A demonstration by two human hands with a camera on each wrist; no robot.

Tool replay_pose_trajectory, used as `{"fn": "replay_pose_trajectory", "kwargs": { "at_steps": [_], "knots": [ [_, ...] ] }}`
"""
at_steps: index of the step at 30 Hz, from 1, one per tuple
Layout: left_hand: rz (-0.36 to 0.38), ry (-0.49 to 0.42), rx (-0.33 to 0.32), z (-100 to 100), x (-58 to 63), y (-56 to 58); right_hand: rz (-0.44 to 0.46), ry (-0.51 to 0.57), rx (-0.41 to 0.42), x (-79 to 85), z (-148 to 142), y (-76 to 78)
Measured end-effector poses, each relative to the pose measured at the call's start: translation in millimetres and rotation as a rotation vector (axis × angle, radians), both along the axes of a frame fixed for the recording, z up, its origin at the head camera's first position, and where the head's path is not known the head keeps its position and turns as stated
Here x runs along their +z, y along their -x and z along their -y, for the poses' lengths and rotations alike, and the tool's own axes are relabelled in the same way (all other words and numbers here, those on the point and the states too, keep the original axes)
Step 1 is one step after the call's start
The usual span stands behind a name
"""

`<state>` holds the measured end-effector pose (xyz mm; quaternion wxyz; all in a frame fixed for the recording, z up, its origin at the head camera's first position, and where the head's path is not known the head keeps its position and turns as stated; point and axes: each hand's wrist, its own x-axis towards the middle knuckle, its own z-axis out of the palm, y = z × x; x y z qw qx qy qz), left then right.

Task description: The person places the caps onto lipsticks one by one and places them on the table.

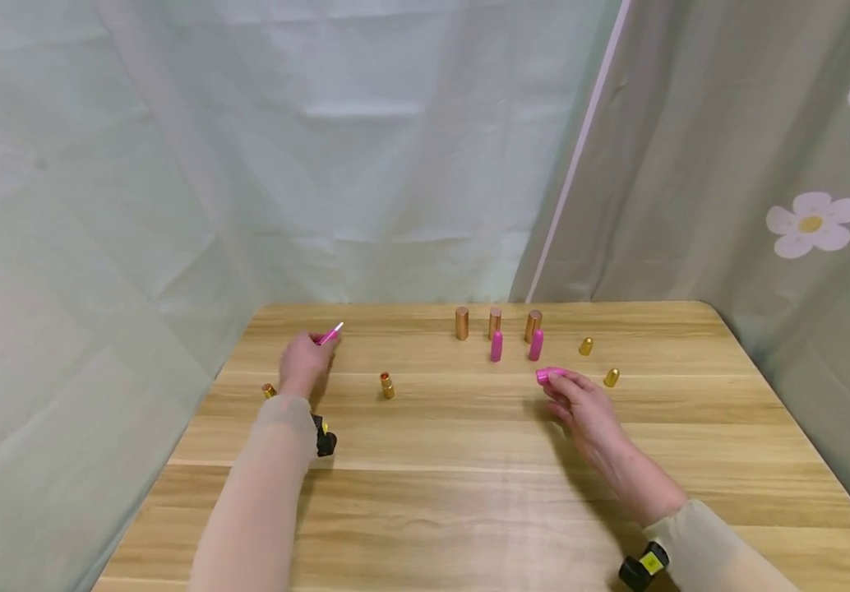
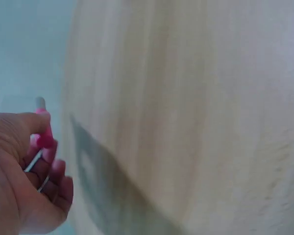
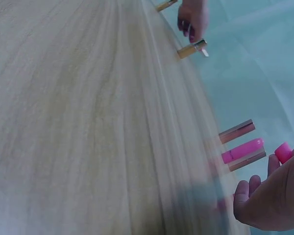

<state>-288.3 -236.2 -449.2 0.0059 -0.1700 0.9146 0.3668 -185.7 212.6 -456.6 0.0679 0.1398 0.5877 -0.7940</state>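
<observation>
While the left hand (image 1: pixel 306 363) pinches a pale-tipped pink stick (image 1: pixel 330 335) between thumb (image 2: pixel 33 121) and fingers (image 2: pixel 58 170), I see the right hand (image 1: pixel 582 409) narrowed around a pink cylinder (image 1: pixel 546 376).

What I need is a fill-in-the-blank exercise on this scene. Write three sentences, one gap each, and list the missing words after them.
1. The slim piece in the left hand and the short piece in the right hand are both mainly ____ in colour.
2. Along the back of the table stand ____ copper cylinders.
3. In the head view, the gold domed caps are to the ____ of the upright pink pieces.

Missing words: pink; three; right.
</observation>
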Motion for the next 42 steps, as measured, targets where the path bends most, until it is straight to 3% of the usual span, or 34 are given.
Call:
{"fn": "replay_pose_trajectory", "kwargs": {
  "at_steps": [5, 8, 17, 21, 26, 36, 42],
  "knots": [
    [-0.24, -0.096, -0.13, -3, 14.2, 7.4, -0.024, 0.0, -0.007, 4.9, 0, 0.4],
    [-0.291, -0.162, -0.205, -9, 27.0, 6.8, -0.045, 0.001, -0.013, 8.0, 0, 0.9],
    [-0.162, -0.398, -0.407, -46, 68.6, -20.5, -0.124, -0.018, -0.005, 18.2, -2, 1.3],
    [-0.132, -0.439, -0.49, -65, 80.8, -34.8, -0.144, 0.0, -0.007, 22.9, 0, 1.2],
    [-0.142, -0.339, -0.566, -83, 83.7, -51.2, -0.161, 0.024, -0.014, 28.6, 5, 1.0],
    [-0.351, -0.05, -0.687, -119, 76.8, -74.9, -0.211, 0.122, 0.0, 35.2, 27, -4.5],
    [-0.423, -0.017, -0.741, -133, 71.1, -82.4, -0.195, 0.138, 0.03, 35.3, 47, -8.3]
  ]
}}
